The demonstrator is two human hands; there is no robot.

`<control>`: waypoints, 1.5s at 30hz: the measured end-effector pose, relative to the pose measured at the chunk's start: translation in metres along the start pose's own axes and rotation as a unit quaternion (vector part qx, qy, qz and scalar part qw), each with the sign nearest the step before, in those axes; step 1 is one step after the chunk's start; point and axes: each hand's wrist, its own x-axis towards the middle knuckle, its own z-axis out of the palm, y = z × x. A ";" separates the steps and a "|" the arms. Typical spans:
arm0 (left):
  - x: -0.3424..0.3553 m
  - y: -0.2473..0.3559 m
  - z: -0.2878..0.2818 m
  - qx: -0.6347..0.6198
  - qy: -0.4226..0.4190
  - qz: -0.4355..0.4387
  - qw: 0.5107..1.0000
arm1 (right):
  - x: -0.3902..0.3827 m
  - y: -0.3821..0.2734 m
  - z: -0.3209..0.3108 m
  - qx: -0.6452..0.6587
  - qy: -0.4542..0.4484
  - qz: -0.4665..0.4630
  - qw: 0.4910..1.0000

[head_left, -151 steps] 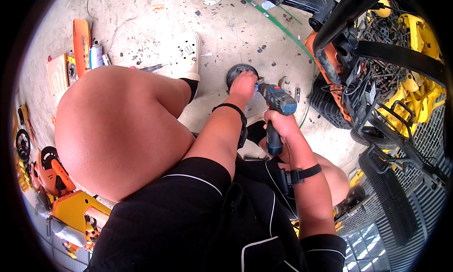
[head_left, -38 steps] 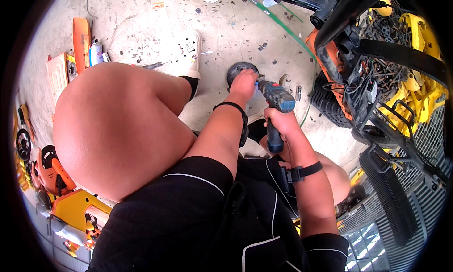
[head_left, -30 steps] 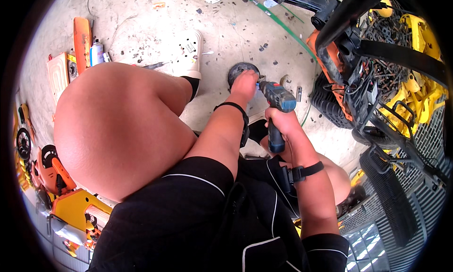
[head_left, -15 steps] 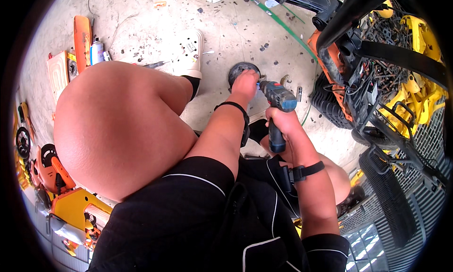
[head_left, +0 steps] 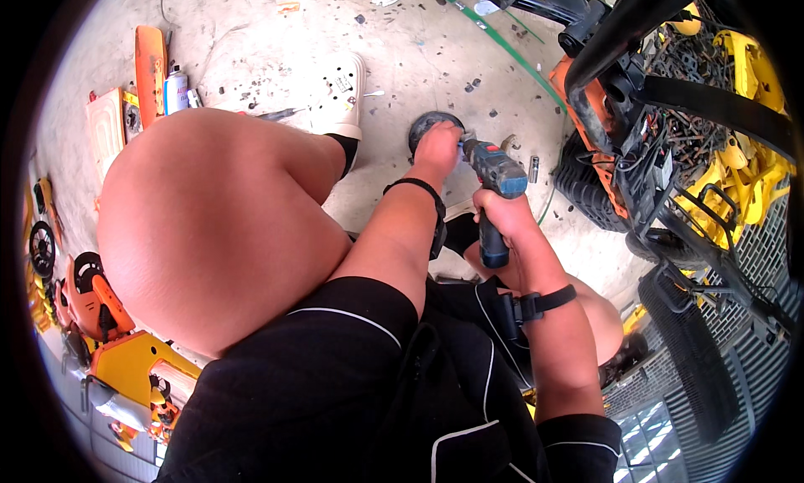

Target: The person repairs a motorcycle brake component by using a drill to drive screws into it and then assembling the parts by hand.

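My right hand (head_left: 508, 214) is wrapped round the handle of a dark blue cordless drill (head_left: 498, 176), its nose pointing up-left toward my left hand (head_left: 436, 150). My left fingers are closed beside the drill's tip, over a dark round disc part (head_left: 425, 127) on the floor; what they grip is hidden. Just right of the drill's nose lie a small curved metal piece (head_left: 508, 142) and a small metal cylinder (head_left: 533, 168).
Concrete floor (head_left: 402, 56) with scraps. My shoe (head_left: 335, 89) is left of the disc. A spray can (head_left: 176, 92) and orange panels (head_left: 149, 73) lie left. A black frame (head_left: 703, 106), yellow parts (head_left: 737, 190) and tangled hardware crowd the right; a green strip (head_left: 502, 43) crosses the floor.
Both hands and the drill have shifted very slightly right, and a little upward compared with five seconds ago. The grips look the same; the surroundings moved slightly with the view.
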 end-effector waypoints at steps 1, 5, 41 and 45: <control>-0.002 -0.002 -0.001 0.008 -0.009 -0.005 1.000 | -0.002 -0.004 0.000 0.003 -0.001 0.013 1.000; 0.001 0.001 0.005 0.033 -0.035 0.023 0.999 | -0.007 0.001 -0.005 0.001 0.016 0.054 0.998; -0.005 0.001 -0.001 0.031 -0.039 0.027 0.998 | -0.003 0.003 -0.004 0.047 0.006 0.057 0.997; -0.002 0.006 0.000 0.034 -0.058 0.020 0.998 | -0.006 0.003 -0.003 0.054 0.021 0.058 0.997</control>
